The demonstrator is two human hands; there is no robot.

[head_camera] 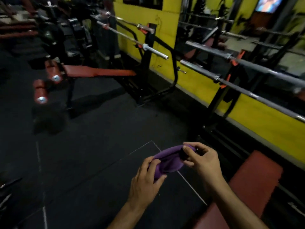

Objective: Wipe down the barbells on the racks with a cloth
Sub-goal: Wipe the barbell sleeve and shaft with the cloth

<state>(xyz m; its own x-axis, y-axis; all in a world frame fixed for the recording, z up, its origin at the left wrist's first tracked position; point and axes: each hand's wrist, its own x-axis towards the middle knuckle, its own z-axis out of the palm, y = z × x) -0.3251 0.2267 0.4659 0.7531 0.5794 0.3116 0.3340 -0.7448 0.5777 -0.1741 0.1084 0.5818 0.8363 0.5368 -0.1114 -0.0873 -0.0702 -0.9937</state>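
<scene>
No readable text, labels or numbers anywhere. Far right, the wall screen (269, 4) shows only a blurred picture; nothing legible on it.

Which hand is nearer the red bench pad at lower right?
Right. The right hand grips the purple cloth just left of the red bench pad; the left hand holds the cloth's other end, farther left.

Red padded bench (99, 73) with roller pads (40, 90), dark rubber floor (92, 146), yellow wall (264, 119), lit screen (268, 4) top right
</scene>
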